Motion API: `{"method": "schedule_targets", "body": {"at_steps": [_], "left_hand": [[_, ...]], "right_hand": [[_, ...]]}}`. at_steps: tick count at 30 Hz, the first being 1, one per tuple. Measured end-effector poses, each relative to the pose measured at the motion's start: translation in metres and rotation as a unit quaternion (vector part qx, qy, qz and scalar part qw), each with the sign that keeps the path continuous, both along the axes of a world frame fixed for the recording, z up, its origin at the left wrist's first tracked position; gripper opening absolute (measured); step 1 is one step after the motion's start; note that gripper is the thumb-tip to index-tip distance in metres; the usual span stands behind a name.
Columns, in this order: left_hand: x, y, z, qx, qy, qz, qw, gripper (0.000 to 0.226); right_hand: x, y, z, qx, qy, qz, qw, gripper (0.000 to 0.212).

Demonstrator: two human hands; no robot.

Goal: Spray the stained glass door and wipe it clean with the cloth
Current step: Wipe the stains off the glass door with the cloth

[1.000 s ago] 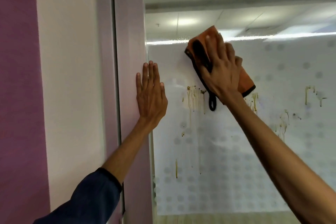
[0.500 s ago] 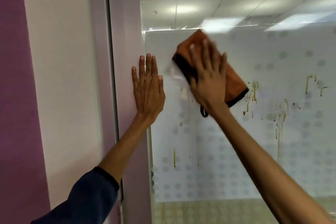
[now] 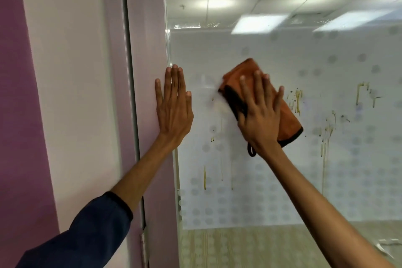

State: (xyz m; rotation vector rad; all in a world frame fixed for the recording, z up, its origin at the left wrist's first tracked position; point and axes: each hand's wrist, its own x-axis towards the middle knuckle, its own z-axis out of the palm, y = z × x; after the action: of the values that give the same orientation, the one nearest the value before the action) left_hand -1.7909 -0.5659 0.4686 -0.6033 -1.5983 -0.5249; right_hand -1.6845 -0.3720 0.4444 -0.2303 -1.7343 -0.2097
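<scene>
The folded orange cloth, soft with a black hem, lay on the dotted frosted glass door, its long axis slanting from upper left to lower right, lower than 0.5 s before. My right hand pressed it with fingers spread. My left hand lay flat on the smooth frame.
</scene>
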Motion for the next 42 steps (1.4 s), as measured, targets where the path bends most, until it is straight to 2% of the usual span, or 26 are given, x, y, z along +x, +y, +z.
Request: {"method": "schedule_targets", "body": {"at_steps": [2, 4, 8, 10, 14, 17, 20, 21, 24, 25, 29, 30, 32, 34, 35, 40, 42], "left_hand": [[0.001, 0.002, -0.003, 0.004, -0.002, -0.001, 1.0, 0.054], [0.002, 0.003, -0.007, -0.003, -0.001, -0.01, 1.0, 0.054], [0.002, -0.003, -0.039, -0.022, -0.004, -0.022, 1.0, 0.054], [0.002, -0.007, -0.059, -0.033, -0.008, -0.025, 0.999, 0.055], [0.0, -0.007, -0.064, -0.033, -0.006, -0.021, 0.999, 0.055], [0.0, -0.009, -0.069, -0.034, -0.004, -0.014, 0.999, 0.054], [0.002, -0.012, -0.075, -0.025, -0.007, -0.008, 1.0, 0.053], [0.003, -0.011, -0.076, -0.025, -0.006, -0.006, 1.0, 0.053], [0.001, -0.01, -0.073, -0.022, -0.016, -0.01, 1.0, 0.052], [0.001, -0.01, -0.073, -0.022, -0.018, -0.01, 1.0, 0.052], [-0.001, -0.016, -0.074, -0.039, -0.018, -0.014, 0.999, 0.052], [-0.001, -0.017, -0.075, -0.041, -0.019, -0.017, 0.999, 0.052], [0.001, -0.016, -0.081, -0.034, -0.031, -0.013, 0.999, 0.052], [0.004, -0.012, -0.088, -0.016, -0.047, -0.011, 0.999, 0.053], [0.006, -0.01, -0.092, -0.011, -0.05, -0.01, 0.999, 0.054], [0.004, -0.01, -0.098, -0.015, -0.05, -0.015, 0.999, 0.055], [0.004, -0.011, -0.105, -0.024, -0.049, -0.016, 0.998, 0.055]], "right_hand": [[-0.002, -0.004, 0.023, -0.079, 0.036, 0.008, 0.996, 0.067], [-0.009, -0.026, 0.027, -0.112, 0.05, 0.013, 0.992, 0.067], [-0.008, -0.038, -0.042, 0.023, -0.033, 0.035, 0.999, 0.065], [-0.001, -0.023, -0.054, 0.034, -0.049, 0.041, 0.997, 0.069], [-0.011, -0.051, -0.029, -0.116, 0.024, 0.05, 0.992, 0.069], [-0.019, -0.067, -0.074, -0.046, -0.005, 0.062, 0.997, 0.064], [-0.007, -0.036, -0.117, 0.047, -0.056, 0.059, 0.996, 0.068], [-0.006, -0.03, -0.114, 0.038, -0.052, 0.059, 0.996, 0.071], [-0.014, -0.058, -0.093, -0.131, 0.021, 0.046, 0.99, 0.07], [-0.018, -0.072, -0.096, -0.149, 0.028, 0.051, 0.987, 0.068], [-0.013, -0.052, -0.148, 0.022, -0.048, 0.059, 0.997, 0.067], [-0.009, -0.039, -0.147, 0.023, -0.047, 0.055, 0.997, 0.07], [-0.009, -0.036, -0.128, -0.077, -0.001, 0.038, 0.996, 0.072], [-0.016, -0.057, -0.11, -0.174, 0.046, 0.025, 0.983, 0.065], [-0.018, -0.067, -0.113, -0.17, 0.046, 0.025, 0.984, 0.062], [-0.007, -0.042, -0.172, 0.029, -0.058, 0.06, 0.996, 0.06], [-0.008, -0.036, -0.163, -0.002, -0.042, 0.058, 0.997, 0.067]]}}
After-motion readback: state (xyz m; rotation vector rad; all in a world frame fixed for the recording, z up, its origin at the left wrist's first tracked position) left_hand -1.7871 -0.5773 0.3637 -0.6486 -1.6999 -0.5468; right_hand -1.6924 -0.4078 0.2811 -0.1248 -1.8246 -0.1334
